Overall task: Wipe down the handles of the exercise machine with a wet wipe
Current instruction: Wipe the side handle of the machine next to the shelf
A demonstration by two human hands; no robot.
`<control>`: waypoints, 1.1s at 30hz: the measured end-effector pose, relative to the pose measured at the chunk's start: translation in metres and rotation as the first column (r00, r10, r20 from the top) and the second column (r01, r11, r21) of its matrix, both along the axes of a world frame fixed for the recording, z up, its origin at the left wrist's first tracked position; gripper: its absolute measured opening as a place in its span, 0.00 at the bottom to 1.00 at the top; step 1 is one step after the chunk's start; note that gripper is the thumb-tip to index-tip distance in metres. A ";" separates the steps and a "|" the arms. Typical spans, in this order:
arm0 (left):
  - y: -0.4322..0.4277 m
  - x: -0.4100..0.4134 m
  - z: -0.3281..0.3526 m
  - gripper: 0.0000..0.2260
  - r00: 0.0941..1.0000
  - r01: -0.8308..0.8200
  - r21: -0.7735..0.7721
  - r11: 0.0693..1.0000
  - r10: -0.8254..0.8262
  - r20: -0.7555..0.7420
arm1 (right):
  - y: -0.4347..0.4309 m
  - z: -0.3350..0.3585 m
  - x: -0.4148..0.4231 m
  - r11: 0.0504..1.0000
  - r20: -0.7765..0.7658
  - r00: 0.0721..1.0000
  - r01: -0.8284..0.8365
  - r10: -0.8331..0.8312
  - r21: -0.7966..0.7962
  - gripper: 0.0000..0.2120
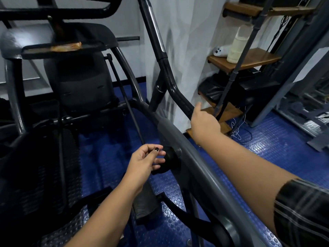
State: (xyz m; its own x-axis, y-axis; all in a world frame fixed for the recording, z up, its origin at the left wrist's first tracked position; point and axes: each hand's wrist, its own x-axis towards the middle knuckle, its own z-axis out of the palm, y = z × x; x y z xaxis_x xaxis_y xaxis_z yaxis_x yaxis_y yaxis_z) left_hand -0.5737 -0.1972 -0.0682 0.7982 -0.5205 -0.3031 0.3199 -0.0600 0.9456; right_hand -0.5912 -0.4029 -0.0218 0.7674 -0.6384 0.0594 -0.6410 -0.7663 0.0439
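The exercise machine's black right handle (175,90) curves down from a chrome upper bar (154,27). My right hand (204,122) closes round the handle's lower end. Its thumb points up along the near side and its fingers are hidden behind the hand. No wet wipe shows in the view. My left hand (146,160) hovers palm up lower down, beside the black pivot knob (170,157) on the grey frame bar (199,164). The fingers of that hand are loosely curled and hold nothing. A second black handle bar (58,12) crosses the top left.
The machine's console tray (62,48) with an orange item sits top left, above a black housing (78,82). A thin black rod (124,98) slants down toward my left hand. Wooden shelves (249,59) with a white bottle stand at right. Blue studded flooring (277,139) lies below.
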 end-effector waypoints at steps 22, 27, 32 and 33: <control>-0.001 -0.026 0.001 0.08 0.998 0.067 0.061 0.996 -0.068 0.014 | -0.042 0.011 -0.055 0.474 0.066 0.953 0.087 -0.297 0.876 0.40; -0.009 -0.028 0.001 0.08 0.996 0.089 0.053 0.995 -0.089 0.006 | -0.020 0.013 -0.087 0.742 0.024 0.963 0.190 -0.268 0.643 0.22; -0.010 -0.023 -0.003 0.08 0.996 0.086 0.063 0.994 -0.087 0.011 | 0.010 -0.003 -0.116 0.943 0.172 0.970 0.110 -0.170 0.315 0.16; -0.010 -0.021 -0.004 0.08 0.996 0.084 0.065 0.994 -0.085 0.009 | 0.015 -0.006 -0.119 0.956 0.202 0.967 0.093 -0.153 0.278 0.16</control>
